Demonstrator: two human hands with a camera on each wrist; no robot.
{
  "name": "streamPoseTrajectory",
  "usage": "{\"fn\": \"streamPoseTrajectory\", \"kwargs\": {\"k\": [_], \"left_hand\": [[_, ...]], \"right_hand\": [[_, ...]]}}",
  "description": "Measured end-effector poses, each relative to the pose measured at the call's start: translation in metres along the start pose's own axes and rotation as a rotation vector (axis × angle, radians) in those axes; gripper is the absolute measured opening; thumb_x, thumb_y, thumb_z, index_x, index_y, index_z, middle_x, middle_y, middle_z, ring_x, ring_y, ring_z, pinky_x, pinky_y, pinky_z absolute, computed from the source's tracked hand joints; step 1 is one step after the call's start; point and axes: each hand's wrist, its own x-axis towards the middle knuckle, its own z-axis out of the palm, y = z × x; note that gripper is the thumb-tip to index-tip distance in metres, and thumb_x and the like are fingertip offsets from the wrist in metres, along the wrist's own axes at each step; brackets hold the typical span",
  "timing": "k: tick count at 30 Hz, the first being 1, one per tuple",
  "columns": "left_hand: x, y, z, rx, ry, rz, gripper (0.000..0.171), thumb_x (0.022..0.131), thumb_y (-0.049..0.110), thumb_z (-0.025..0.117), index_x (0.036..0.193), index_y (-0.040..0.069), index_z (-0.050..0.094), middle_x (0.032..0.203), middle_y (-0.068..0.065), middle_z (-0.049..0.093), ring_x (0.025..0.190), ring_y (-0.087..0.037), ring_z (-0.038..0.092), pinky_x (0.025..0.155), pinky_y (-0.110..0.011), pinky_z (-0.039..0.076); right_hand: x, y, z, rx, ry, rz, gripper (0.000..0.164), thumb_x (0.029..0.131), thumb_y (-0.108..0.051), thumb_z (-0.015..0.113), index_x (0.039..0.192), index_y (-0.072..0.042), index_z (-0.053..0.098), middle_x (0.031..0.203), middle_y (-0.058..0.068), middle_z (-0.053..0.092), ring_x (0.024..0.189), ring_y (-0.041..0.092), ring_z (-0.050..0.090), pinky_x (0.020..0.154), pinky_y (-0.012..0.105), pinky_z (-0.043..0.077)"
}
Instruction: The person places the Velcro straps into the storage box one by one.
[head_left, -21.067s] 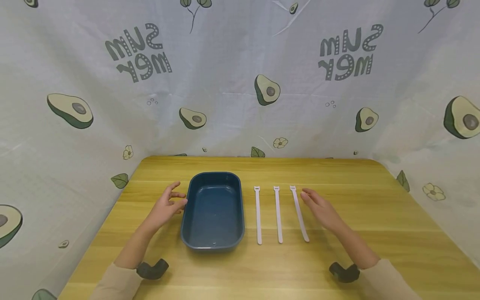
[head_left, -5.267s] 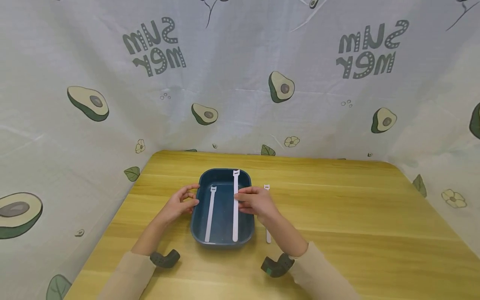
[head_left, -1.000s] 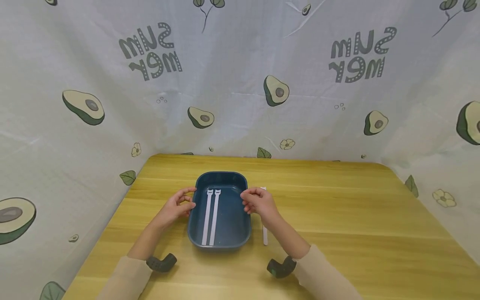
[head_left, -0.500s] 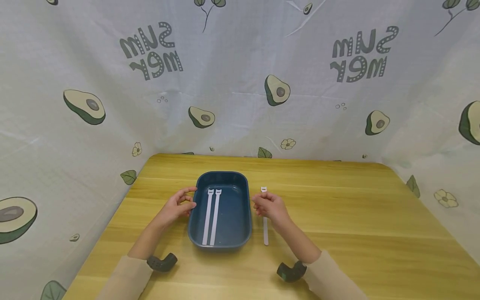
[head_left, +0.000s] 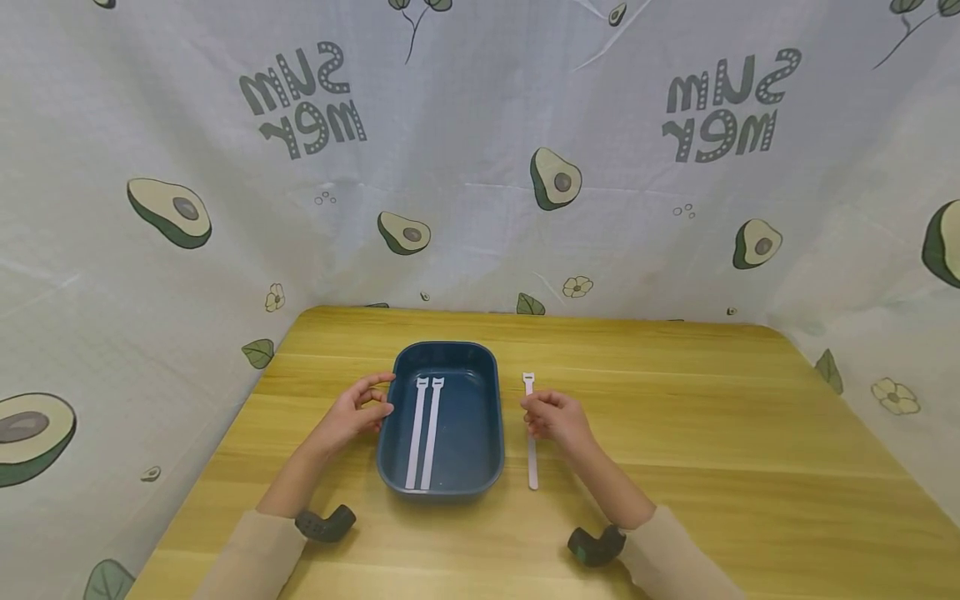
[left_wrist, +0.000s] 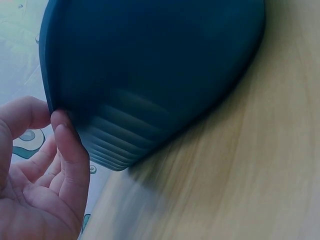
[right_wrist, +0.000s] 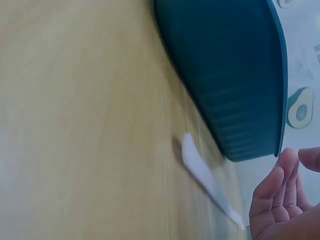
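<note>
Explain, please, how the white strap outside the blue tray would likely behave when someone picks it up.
The white strap is probably light, as it looks thin and narrow. It may bend without being limp: it lies nearly straight, its near end seemingly a little raised in the right wrist view. Being flat, it seems unlikely to roll.

Left of the blue tray (head_left: pixel 474 442), my plain beige sleeve (head_left: pixel 243 562) meets a dark, elbow-shaped wrist piece (head_left: pixel 327 527); right of it, my matching sleeve (head_left: pixel 678 557) meets another dark, bent piece (head_left: pixel 597 551).
</note>
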Motion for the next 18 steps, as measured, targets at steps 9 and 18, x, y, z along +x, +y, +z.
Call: {"fn": "streamPoseTrajectory", "kwargs": {"k": [9,18], "left_hand": [[0.001,-0.001,0.000,-0.004,0.002,0.004,0.052,0.094,0.000,0.059,0.141,-0.004,0.040,0.095,-0.010,0.051,0.071,-0.015,0.054,0.062,-0.022,0.048],[0.001,0.000,0.000,-0.005,0.006,-0.004,0.052,0.094,-0.001,0.059,0.142,-0.003,0.039,0.095,-0.011,0.051,0.071,-0.015,0.054,0.062,-0.022,0.047]], "right_hand": [[0.006,0.007,-0.012,-0.057,0.048,0.012,0.009,0.092,-0.004,0.063,0.093,0.005,0.063,0.070,0.004,0.061,0.056,0.011,0.058,0.054,0.023,0.051],[0.010,0.010,-0.016,-0.133,0.092,0.023,0.014,0.091,-0.002,0.064,0.098,0.009,0.061,0.074,0.006,0.065,0.060,0.013,0.060,0.054,0.022,0.050]]}}
